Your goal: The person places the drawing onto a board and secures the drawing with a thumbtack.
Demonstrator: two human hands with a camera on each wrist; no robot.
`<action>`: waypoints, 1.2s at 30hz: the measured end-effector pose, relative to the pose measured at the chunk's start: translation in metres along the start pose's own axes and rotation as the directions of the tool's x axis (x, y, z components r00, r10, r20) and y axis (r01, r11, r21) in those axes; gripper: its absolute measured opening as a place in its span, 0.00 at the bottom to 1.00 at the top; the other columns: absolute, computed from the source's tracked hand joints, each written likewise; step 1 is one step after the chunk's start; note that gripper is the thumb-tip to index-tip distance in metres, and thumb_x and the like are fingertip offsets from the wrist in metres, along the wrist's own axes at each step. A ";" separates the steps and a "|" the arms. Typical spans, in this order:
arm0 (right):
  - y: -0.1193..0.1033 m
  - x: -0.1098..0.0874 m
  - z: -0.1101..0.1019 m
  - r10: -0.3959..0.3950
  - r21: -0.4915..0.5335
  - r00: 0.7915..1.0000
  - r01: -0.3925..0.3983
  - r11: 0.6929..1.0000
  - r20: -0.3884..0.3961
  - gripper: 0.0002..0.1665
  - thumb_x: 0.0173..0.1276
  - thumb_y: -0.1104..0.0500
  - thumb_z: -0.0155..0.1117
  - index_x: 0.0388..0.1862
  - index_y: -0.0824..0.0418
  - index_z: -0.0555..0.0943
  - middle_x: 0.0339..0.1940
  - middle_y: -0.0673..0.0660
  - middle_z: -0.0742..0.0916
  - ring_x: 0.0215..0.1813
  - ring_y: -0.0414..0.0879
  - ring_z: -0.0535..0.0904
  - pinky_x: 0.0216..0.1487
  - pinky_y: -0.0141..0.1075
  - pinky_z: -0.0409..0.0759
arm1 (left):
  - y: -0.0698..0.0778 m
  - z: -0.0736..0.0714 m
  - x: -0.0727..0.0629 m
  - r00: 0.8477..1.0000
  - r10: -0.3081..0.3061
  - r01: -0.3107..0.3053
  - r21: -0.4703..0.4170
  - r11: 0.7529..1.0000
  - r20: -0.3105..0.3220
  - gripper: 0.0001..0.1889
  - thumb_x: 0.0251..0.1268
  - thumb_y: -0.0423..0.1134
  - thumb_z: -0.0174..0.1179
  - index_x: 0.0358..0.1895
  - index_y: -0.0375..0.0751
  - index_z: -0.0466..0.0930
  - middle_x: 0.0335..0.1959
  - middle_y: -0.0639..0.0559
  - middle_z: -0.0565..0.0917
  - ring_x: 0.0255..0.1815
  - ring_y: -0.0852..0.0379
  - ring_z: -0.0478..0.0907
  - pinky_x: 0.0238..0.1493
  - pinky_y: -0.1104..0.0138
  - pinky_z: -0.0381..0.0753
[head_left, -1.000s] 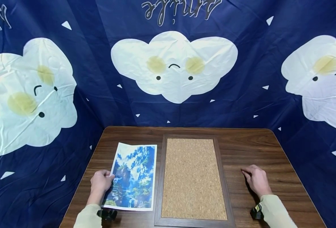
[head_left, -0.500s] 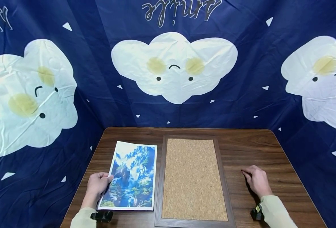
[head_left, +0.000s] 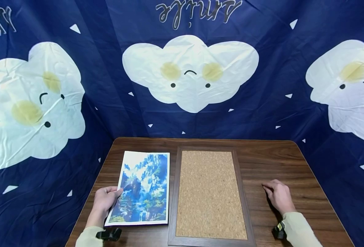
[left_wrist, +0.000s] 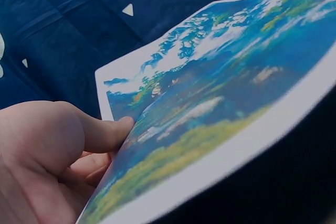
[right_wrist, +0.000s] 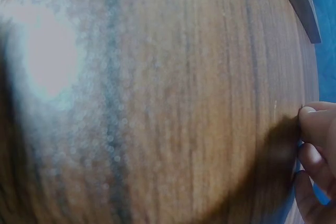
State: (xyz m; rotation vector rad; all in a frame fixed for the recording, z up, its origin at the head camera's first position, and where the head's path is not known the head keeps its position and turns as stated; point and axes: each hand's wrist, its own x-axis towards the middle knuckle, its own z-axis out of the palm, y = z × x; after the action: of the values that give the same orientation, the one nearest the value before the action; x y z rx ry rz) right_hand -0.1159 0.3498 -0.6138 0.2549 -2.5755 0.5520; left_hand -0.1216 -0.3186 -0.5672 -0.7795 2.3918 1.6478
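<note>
My left hand [head_left: 105, 199] pinches the left edge of a printed landscape picture [head_left: 143, 188], with the thumb on its face. The sheet shows blue mountains, trees and a waterfall inside a white border. In the left wrist view the picture [left_wrist: 210, 98] bows slightly and slants upward from the thumb [left_wrist: 113, 132]; the other fingers are partly hidden behind it. To its right lies a cork board [head_left: 211, 195] in a dark wood frame. My right hand [head_left: 278, 195] rests on the table right of the board, fingers loosely curled, thumb and index tips together.
The dark wood-grain table [head_left: 271, 157] has rounded far corners. A navy cloth [head_left: 107, 103] with white cloud faces hangs around its back and sides. A corner of the board's frame [right_wrist: 300, 3] shows in the right wrist view. A black strap device [head_left: 109, 234] sits on the left wrist.
My left hand has shifted left and a little down with the picture, whose bent upper-left corner now looks flatter. The right hand and the cork board have stayed in place.
</note>
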 end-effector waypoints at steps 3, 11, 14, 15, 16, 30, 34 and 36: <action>0.000 0.000 0.000 -0.003 -0.002 1.000 0.003 1.000 -0.008 0.11 0.53 0.75 0.80 0.35 0.66 0.92 0.31 0.57 0.89 0.32 0.55 0.87 0.34 0.52 0.85 | 0.001 0.000 -0.001 1.000 -0.008 0.008 -0.031 0.999 0.010 0.18 0.75 0.36 0.64 0.57 0.23 0.80 0.26 0.50 0.87 0.25 0.54 0.84 0.27 0.60 0.85; -0.003 0.001 -0.003 0.028 0.011 0.999 -0.028 1.000 0.021 0.09 0.55 0.74 0.79 0.35 0.67 0.92 0.33 0.61 0.91 0.34 0.59 0.89 0.37 0.55 0.85 | 0.010 0.010 -0.006 1.000 -0.002 0.003 -0.036 0.999 0.020 0.17 0.75 0.37 0.65 0.55 0.25 0.82 0.27 0.50 0.87 0.26 0.55 0.83 0.27 0.62 0.83; -0.004 0.002 -0.003 0.035 0.014 0.999 -0.035 0.999 0.024 0.09 0.55 0.74 0.79 0.35 0.67 0.92 0.34 0.62 0.91 0.35 0.60 0.89 0.38 0.56 0.85 | 0.011 0.015 -0.006 0.999 0.009 -0.007 -0.049 0.999 0.040 0.17 0.75 0.38 0.65 0.55 0.25 0.82 0.28 0.50 0.87 0.27 0.55 0.83 0.27 0.62 0.83; -0.004 0.002 -0.004 0.035 0.014 0.999 -0.035 0.999 0.025 0.09 0.55 0.74 0.79 0.35 0.67 0.92 0.34 0.63 0.91 0.36 0.60 0.89 0.39 0.57 0.85 | 0.011 0.016 -0.006 0.999 0.010 -0.008 -0.054 0.999 0.048 0.17 0.75 0.38 0.65 0.55 0.25 0.82 0.28 0.50 0.87 0.27 0.55 0.83 0.27 0.62 0.83; -0.004 0.002 -0.004 0.033 0.013 0.999 -0.033 0.999 0.025 0.09 0.55 0.74 0.79 0.35 0.67 0.92 0.34 0.63 0.91 0.36 0.61 0.89 0.39 0.57 0.85 | 0.011 0.018 -0.006 0.998 0.011 -0.008 -0.058 0.998 0.055 0.17 0.75 0.38 0.65 0.55 0.25 0.82 0.28 0.50 0.87 0.27 0.55 0.83 0.27 0.62 0.83; -0.004 0.001 -0.003 0.026 0.022 1.000 -0.026 0.999 0.008 0.10 0.54 0.74 0.79 0.35 0.65 0.93 0.33 0.61 0.92 0.36 0.59 0.89 0.38 0.56 0.85 | 0.009 0.039 -0.008 0.998 0.025 -0.021 -0.065 0.998 0.063 0.15 0.75 0.37 0.65 0.53 0.26 0.83 0.29 0.49 0.87 0.28 0.54 0.84 0.28 0.61 0.84; -0.003 0.001 -0.002 0.013 0.022 1.000 -0.013 1.000 -0.002 0.11 0.54 0.74 0.79 0.35 0.65 0.93 0.33 0.61 0.92 0.35 0.59 0.90 0.38 0.55 0.85 | 0.008 0.044 -0.008 0.997 0.026 -0.020 -0.076 0.997 0.072 0.15 0.75 0.38 0.65 0.52 0.26 0.83 0.30 0.48 0.88 0.28 0.54 0.85 0.28 0.61 0.85; -0.003 0.001 -0.002 0.012 0.021 1.000 -0.012 1.000 -0.004 0.11 0.54 0.74 0.80 0.35 0.64 0.93 0.33 0.60 0.92 0.35 0.59 0.90 0.38 0.55 0.85 | 0.008 0.047 -0.009 0.997 0.027 -0.021 -0.082 0.996 0.076 0.15 0.75 0.38 0.65 0.52 0.26 0.83 0.30 0.48 0.88 0.28 0.53 0.85 0.28 0.61 0.85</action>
State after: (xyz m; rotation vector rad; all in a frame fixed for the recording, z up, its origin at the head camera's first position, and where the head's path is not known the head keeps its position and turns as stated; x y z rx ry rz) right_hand -0.1152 0.3480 -0.6101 0.2457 -2.5700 0.5839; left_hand -0.1264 -0.2714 -0.5753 -0.6889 2.3042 1.7609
